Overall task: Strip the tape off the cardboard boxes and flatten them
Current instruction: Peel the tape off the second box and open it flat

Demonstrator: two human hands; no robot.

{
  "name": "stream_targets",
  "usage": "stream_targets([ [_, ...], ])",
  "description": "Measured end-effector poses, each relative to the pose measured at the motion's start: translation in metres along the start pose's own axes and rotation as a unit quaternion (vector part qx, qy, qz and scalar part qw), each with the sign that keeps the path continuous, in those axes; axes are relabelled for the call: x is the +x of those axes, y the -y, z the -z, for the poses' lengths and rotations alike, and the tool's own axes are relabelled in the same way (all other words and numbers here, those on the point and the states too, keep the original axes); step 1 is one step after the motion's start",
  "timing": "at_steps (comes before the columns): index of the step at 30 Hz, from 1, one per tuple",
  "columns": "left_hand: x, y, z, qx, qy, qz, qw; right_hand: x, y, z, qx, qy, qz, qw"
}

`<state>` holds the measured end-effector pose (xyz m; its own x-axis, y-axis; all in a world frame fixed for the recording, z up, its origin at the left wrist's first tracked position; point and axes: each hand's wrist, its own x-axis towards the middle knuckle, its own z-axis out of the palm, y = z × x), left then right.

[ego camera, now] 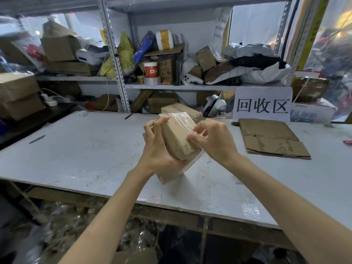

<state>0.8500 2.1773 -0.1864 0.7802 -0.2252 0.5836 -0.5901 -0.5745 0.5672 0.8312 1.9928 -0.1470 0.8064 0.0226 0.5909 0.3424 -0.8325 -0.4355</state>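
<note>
The cardboard box [177,136] is held over the white table [85,149], tilted, its long axis running away from the body with the near end lower. It is clamped from the left by the left hand [154,149], fingers curled over the top edge. The clear tape [182,119] wraps the right side, directly under the right hand [213,141], whose fingertips are drawn together there, pinching a lip of film, it seems, though glare obscures it. A rightward peel is called for.
</note>
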Motion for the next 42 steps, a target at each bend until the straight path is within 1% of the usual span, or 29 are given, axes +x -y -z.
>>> stream_targets([
  [2,-0.001,0.002,0.003,0.012,0.001,-0.002,1.0,-0.002,0.001,0.001,-0.009,0.028,0.037,0.999],
  [5,-0.002,0.001,0.002,0.031,-0.001,-0.003,1.0,-0.005,0.003,-0.002,-0.062,0.02,0.067,0.996],
  [6,-0.002,0.001,0.0,0.036,-0.002,-0.004,0.999,-0.006,0.004,-0.003,-0.063,0.01,0.056,0.996],
  [10,0.001,0.003,-0.005,0.027,-0.013,-0.009,1.0,-0.004,0.0,-0.007,-0.029,-0.031,-0.04,0.998],
  [13,0.004,0.001,-0.008,0.026,-0.007,-0.014,1.0,-0.002,-0.002,-0.011,0.0,-0.039,-0.093,0.995],
  [14,0.004,0.002,-0.007,0.027,-0.005,-0.015,1.0,0.0,-0.003,-0.009,0.029,-0.03,-0.11,0.993],
  [15,0.005,0.005,-0.005,0.025,-0.005,-0.012,1.0,0.002,-0.005,-0.006,0.09,-0.012,-0.134,0.987],
  [17,0.003,0.012,0.004,-0.001,0.001,0.0,1.0,0.005,-0.01,0.004,0.251,0.017,-0.186,0.95],
  [18,0.002,0.016,0.009,-0.018,0.006,0.004,1.0,0.005,-0.013,0.007,0.295,0.035,-0.198,0.934],
  [20,-0.001,0.02,0.016,-0.04,0.015,0.002,0.999,0.002,-0.017,0.008,0.265,0.092,-0.187,0.941],
  [21,-0.003,0.02,0.018,-0.045,0.021,-0.003,0.999,-0.001,-0.018,0.004,0.244,0.107,-0.183,0.946],
  [22,-0.005,0.019,0.018,-0.048,0.024,-0.008,0.998,-0.004,-0.016,0.0,0.236,0.109,-0.185,0.948],
  [24,-0.007,0.018,0.017,-0.049,0.028,-0.018,0.998,-0.009,-0.012,-0.008,0.216,0.074,-0.179,0.957],
  [26,-0.008,0.017,0.017,-0.046,0.034,-0.026,0.998,-0.012,-0.007,-0.01,0.175,0.031,-0.15,0.973],
  [27,-0.008,0.017,0.017,-0.047,0.037,-0.029,0.998,-0.012,-0.004,-0.01,0.181,0.028,-0.138,0.973],
  [30,-0.007,0.015,0.016,-0.052,0.046,-0.036,0.997,-0.012,0.003,-0.012,0.208,0.072,-0.167,0.961],
  [32,-0.007,0.013,0.015,-0.047,0.058,-0.031,0.997,-0.012,0.003,-0.014,0.216,0.084,-0.188,0.954],
  [34,-0.006,0.01,0.017,-0.041,0.074,-0.016,0.996,-0.012,0.002,-0.014,0.233,0.086,-0.199,0.948],
  [37,-0.003,0.004,0.021,-0.052,0.08,0.045,0.994,-0.015,0.0,-0.014,0.225,0.067,-0.187,0.954],
  [39,0.0,0.0,0.021,-0.061,0.06,0.084,0.993,-0.018,0.0,-0.015,0.253,0.045,-0.185,0.949],
  [40,0.002,-0.001,0.019,-0.058,0.047,0.09,0.993,-0.019,0.0,-0.016,0.256,0.035,-0.183,0.948],
  [42,0.002,-0.001,0.015,-0.046,0.021,0.093,0.994,-0.02,0.002,-0.018,0.216,0.03,-0.176,0.96],
])
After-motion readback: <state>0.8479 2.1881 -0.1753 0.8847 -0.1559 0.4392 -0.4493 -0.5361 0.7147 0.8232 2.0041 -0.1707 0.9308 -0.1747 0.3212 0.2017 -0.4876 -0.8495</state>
